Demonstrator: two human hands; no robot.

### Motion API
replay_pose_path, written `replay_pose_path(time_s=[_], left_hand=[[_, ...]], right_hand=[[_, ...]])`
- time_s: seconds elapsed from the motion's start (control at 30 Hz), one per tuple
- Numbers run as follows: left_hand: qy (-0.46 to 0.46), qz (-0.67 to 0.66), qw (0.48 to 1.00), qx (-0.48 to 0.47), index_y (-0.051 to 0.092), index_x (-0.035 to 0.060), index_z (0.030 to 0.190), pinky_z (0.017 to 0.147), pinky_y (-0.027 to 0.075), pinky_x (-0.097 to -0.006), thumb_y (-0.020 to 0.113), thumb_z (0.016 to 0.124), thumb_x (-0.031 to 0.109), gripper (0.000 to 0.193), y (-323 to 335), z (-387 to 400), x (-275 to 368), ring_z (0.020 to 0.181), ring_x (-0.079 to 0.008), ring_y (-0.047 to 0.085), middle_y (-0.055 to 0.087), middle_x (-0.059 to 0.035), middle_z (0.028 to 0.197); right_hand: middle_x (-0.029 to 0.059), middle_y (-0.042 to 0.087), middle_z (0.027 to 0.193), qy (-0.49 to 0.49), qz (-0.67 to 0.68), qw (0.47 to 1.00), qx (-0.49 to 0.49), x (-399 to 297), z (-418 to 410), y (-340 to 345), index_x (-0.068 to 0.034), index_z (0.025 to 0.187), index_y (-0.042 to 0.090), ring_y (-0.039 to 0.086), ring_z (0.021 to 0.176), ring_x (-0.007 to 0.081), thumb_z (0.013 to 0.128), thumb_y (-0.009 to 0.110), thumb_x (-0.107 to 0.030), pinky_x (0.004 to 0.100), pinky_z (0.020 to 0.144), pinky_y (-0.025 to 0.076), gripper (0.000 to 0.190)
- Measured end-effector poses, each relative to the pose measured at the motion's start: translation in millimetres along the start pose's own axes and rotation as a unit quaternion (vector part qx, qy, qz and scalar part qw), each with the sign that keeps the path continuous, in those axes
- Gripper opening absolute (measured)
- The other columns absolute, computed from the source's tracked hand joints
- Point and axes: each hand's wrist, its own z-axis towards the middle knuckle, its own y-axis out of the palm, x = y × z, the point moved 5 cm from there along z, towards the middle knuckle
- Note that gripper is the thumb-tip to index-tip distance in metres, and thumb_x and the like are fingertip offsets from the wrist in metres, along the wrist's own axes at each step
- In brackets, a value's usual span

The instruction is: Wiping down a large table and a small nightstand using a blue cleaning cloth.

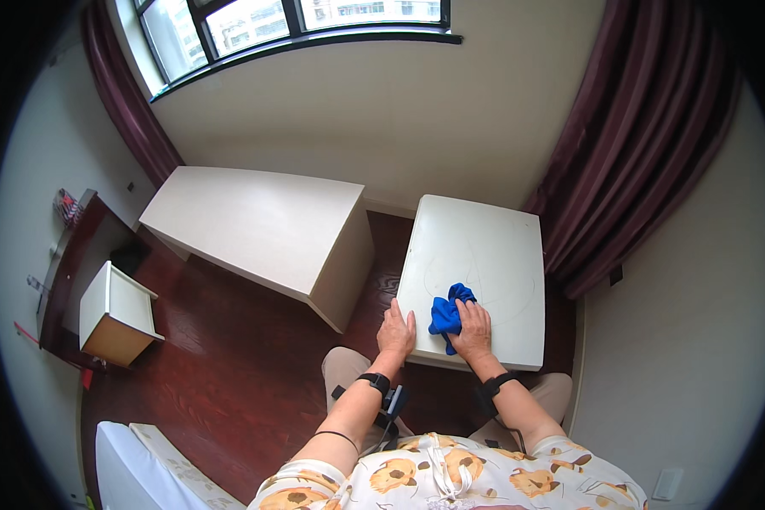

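Bunched under my right hand (474, 328) is a blue cloth (446, 313), pressed against the top of a low white table (510, 255). The cloth lies crumpled near the table's front half. Faint curved marks show on the white surface around and beyond it. My left hand (396, 328) rests at the table's left front edge, fingers apart, with nothing seen in it. Part of the cloth under the right palm is hidden.
Left of the table stands a pale desk (261, 217) with a side panel. A small white cabinet (131, 303) is farther left on the dark red wooden floor (229, 357). Purple curtains (631, 140) hang at the right wall. A bed corner (146, 465) sits at lower left.
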Motion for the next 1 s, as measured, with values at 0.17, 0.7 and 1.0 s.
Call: replay_pose_path(time_s=[0.17, 0.7, 1.0], left_hand=[[-0.004, 0.001, 1.0, 0.009, 0.031, 0.0043, 0.14, 0.082, 0.051, -0.0494, 0.047, 0.095, 0.04, 0.06, -1, 0, 0, 0.1, -0.0399, 0.061, 0.055, -0.0224, 0.116], [-0.01, -0.008, 1.0, 0.006, 0.033, 0.0032, 0.141, 0.084, 0.051, -0.0486, 0.048, 0.094, 0.043, 0.063, -4, -2, 2, 0.101, -0.0407, 0.061, 0.055, -0.0233, 0.119], [-0.008, -0.015, 1.0, 0.007, 0.033, 0.0031, 0.141, 0.085, 0.051, -0.0483, 0.048, 0.094, 0.044, 0.064, -4, -2, 0, 0.102, -0.0407, 0.061, 0.055, -0.0233, 0.12]], right_hand=[[0.0181, 0.053, 0.122, 0.005, -0.023, 1.0, -0.003, -2, 2, 3, -0.005, 0.127, 0.053, 0.048, 0.116, 0.0376, 0.067, 0.075, -0.031, 0.0483, 0.102, 0.034, 0.069], [0.0198, 0.048, 0.127, 0.018, -0.037, 0.998, -0.039, -30, 9, 20, -0.003, 0.133, 0.048, 0.044, 0.121, 0.0391, 0.067, 0.075, -0.031, 0.0493, 0.104, 0.032, 0.077], [0.02, 0.048, 0.127, 0.016, -0.014, 0.999, -0.043, -29, 8, 18, -0.004, 0.133, 0.048, 0.043, 0.122, 0.0391, 0.067, 0.075, -0.031, 0.0489, 0.105, 0.032, 0.077]])
